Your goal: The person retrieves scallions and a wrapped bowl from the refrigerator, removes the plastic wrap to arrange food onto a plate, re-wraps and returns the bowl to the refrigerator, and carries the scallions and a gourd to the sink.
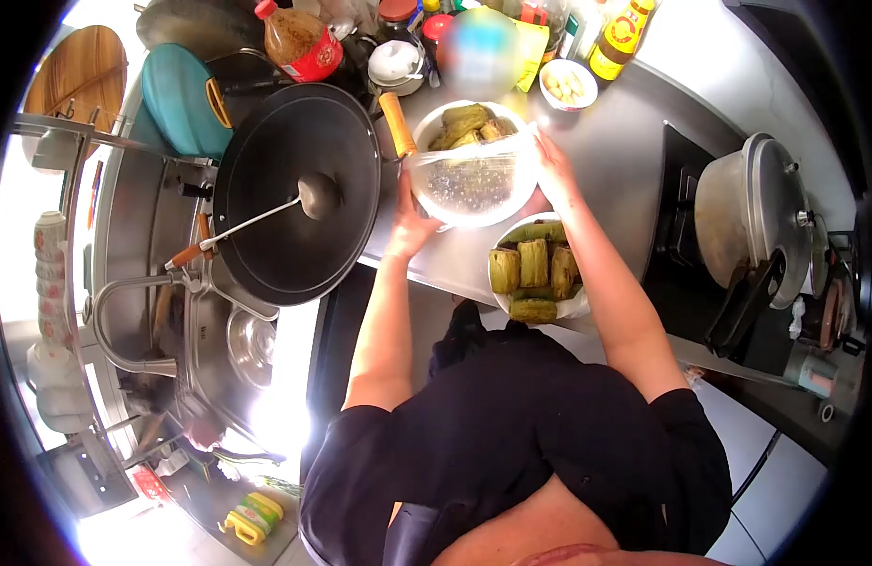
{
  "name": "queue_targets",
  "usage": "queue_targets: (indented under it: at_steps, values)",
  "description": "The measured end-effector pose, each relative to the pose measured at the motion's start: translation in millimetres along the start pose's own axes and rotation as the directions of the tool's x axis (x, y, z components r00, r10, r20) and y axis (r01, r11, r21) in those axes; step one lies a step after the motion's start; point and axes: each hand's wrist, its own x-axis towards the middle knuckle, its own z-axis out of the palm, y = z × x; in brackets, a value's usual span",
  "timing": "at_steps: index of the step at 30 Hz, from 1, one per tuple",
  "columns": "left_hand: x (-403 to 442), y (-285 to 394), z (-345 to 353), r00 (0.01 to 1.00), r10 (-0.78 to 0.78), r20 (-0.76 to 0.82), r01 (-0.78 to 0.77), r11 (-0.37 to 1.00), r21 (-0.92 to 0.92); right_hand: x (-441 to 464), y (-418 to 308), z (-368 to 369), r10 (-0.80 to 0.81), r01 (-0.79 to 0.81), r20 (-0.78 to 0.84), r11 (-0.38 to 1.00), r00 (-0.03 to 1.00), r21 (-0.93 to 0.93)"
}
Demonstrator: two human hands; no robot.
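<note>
One white bowl (472, 221) between left hand (413, 226) and right hand (556, 172).

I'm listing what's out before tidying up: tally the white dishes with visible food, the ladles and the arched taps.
White dishes with visible food: 3 (partly film-covered bowl, lower dish, small bowl)
Ladles: 1
Arched taps: 1
Total: 5

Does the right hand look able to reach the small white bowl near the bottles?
Likely yes: bare counter separates the right hand from the small white bowl, though the hand must first leave the larger bowl.
</note>
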Motion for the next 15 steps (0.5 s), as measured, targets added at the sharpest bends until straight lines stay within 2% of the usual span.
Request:
queue_targets:
  at_steps: [1,2,3,5,6,7,8,10,11,14,15]
  values:
    - [2.8,2.2,-3.8,0.999,-0.03,0.043,0.04,0.965,-0.261,4.6,4.8,1.5,-0.009,0.01,0.006,1.0,1.0,-0.012]
    - [5.7,4.2,-7.0,0.995,-0.049,0.091,0.088,0.861,-0.501,8.8,9.7,3.4,-0.02,0.02,0.012,0.999,1.0,-0.025]
    - [7.6,2.1,-8.9,0.992,-0.065,0.106,0.117,0.772,-0.625,11.9,12.0,5.3,-0.033,0.033,0.021,0.999,0.999,-0.006]
    - [16.4,-10.8,-8.6,0.999,0.012,0.05,0.028,0.682,-0.731,15.7,18.1,8.5,-0.054,0.053,0.038,0.998,0.998,0.029]
    - [21.6,-13.6,-7.2,0.999,0.045,0.021,-0.012,0.628,-0.778,14.3,15.4,8.7,-0.049,0.048,0.033,0.999,0.998,0.018]
    - [27.3,-16.8,-1.7,0.998,-0.019,-0.059,-0.033,0.646,-0.763,12.2,13.3,8.4,-0.044,0.044,0.029,0.999,0.999,0.004]
    - [34.4,-19.9,-2.1,0.995,-0.077,-0.061,-0.002,0.609,-0.793,12.0,10.4,7.7,-0.042,0.042,0.024,0.999,0.999,-0.01]
    - [49.5,-21.8,-6.7,0.979,-0.194,-0.063,0.049,0.524,-0.85,12.9,0.4,7.8,-0.033,0.032,0.018,0.997,0.999,0.073]
    - [59.5,-34.5,-9.1,0.983,-0.158,-0.098,0.007,0.562,-0.827,14.9,-3.2,9.0,-0.029,0.027,0.016,0.993,0.999,0.116]
    - [78.0,-23.6,-5.4,0.924,-0.36,-0.132,0.055,0.467,-0.883,36.2,18.2,25.4,-0.039,0.037,0.003,0.967,0.999,0.252]
    - [82.3,-42.4,-3.4,0.917,-0.354,-0.185,0.116,0.679,-0.725,46.3,19.2,23.6,-0.069,0.066,0.011,0.979,0.998,0.191]
